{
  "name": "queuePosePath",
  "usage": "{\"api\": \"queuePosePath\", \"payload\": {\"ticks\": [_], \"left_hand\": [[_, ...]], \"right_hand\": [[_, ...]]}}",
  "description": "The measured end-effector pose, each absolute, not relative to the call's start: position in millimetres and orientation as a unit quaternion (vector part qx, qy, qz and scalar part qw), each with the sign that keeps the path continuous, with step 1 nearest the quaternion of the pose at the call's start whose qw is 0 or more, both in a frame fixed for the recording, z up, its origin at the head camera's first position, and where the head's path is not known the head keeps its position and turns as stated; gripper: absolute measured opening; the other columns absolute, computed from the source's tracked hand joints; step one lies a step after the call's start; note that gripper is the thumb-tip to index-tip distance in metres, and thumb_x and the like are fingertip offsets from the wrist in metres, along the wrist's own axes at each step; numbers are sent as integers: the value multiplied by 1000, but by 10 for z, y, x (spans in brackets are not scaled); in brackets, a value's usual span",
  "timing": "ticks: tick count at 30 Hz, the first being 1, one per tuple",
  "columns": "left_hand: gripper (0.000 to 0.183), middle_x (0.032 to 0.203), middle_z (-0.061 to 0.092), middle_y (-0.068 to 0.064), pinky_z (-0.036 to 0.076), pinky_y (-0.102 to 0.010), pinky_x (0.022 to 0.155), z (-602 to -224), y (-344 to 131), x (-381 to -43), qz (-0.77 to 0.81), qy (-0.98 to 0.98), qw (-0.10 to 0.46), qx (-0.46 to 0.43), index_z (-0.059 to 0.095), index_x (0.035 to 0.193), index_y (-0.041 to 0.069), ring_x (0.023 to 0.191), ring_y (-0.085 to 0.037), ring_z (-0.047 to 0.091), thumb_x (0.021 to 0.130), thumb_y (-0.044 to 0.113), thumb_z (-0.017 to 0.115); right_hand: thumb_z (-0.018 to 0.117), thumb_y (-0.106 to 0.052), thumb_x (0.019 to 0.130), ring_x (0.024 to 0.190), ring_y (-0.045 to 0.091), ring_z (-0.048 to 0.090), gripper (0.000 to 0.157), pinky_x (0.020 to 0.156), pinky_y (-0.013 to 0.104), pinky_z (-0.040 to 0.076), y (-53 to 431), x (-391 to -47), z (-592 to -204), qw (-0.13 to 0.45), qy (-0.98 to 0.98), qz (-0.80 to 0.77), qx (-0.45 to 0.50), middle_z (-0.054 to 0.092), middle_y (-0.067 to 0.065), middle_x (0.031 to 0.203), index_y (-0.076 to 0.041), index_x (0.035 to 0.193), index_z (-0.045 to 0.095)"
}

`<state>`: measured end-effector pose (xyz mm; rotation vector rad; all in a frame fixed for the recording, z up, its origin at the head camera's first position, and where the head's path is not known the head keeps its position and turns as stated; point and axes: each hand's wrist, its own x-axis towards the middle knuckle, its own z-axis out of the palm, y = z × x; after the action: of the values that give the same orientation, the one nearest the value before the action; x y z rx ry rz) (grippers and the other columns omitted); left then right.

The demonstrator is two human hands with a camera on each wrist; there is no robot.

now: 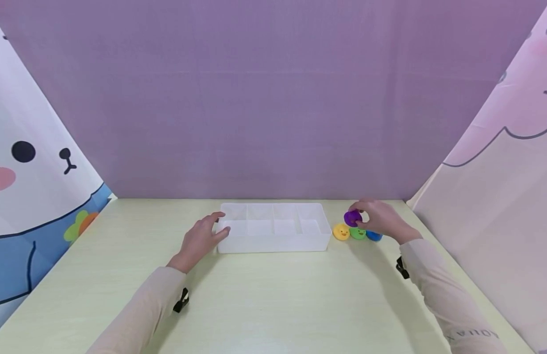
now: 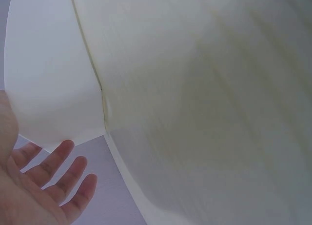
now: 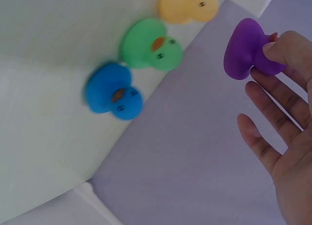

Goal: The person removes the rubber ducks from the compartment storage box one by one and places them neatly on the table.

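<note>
A purple rubber duck (image 3: 243,49) is pinched between thumb and fingers of my right hand (image 1: 381,219), raised above the table. Below it in the head view, a yellow duck (image 1: 342,232), a green duck (image 1: 357,233) and a blue duck (image 1: 374,236) stand in a row. At the left end of a white divided box (image 1: 273,243), my left hand (image 1: 200,241) rests against the wall, its fingers loosely spread. The box has several compartments in a row, and no duck shows in them. In the left wrist view the fingers (image 2: 51,169) lie by the box's white wall.
The pale wooden table (image 1: 273,295) ends at a purple cloth backdrop (image 1: 273,98). Printed cloths with cartoon figures hang on the left (image 1: 34,147) and right (image 1: 499,196). The box stands close to the back edge, and the ducks are just right of it.
</note>
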<state>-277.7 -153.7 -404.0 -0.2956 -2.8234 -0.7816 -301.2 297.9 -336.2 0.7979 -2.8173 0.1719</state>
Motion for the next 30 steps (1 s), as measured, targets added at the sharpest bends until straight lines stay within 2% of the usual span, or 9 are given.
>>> {"api": "queuePosePath", "payload": {"ticks": [9,16,24,30], "left_hand": [[52,122,58,-13,49,-43,67,-4045,-1524,-2771,-264,-954,99,-100,46,131,13,102,-33,56,87,39,55],[52,122,58,-13,49,-42,66,-4042,-1522,-2764,-264,-954,101,-101,47,131,13,102,-34,57,87,39,55],[52,122,58,-14,49,-44,68,-4030,-1516,-2754,-266,-953,102,-101,47,131,12,103,-34,56,87,38,55],[52,121,59,-14,49,-46,71,-4029,-1516,-2754,-269,-952,105,-101,47,131,12,103,-33,56,87,39,55]], "right_hand": [[73,-7,69,83,20,59,28,73,38,49,3286,-2968,-3421,94,-959,64,258,66,3,89,-5,96,67],[74,-7,68,82,22,60,27,75,41,49,3493,-2922,-3428,110,-957,55,261,67,5,88,-4,95,67],[71,-1,66,79,26,60,27,69,39,49,3729,-2877,-3446,114,-957,77,257,66,7,85,-2,93,66],[72,-2,67,80,27,61,29,71,43,50,3879,-2885,-3497,85,-968,83,221,66,9,86,-1,95,65]]}}
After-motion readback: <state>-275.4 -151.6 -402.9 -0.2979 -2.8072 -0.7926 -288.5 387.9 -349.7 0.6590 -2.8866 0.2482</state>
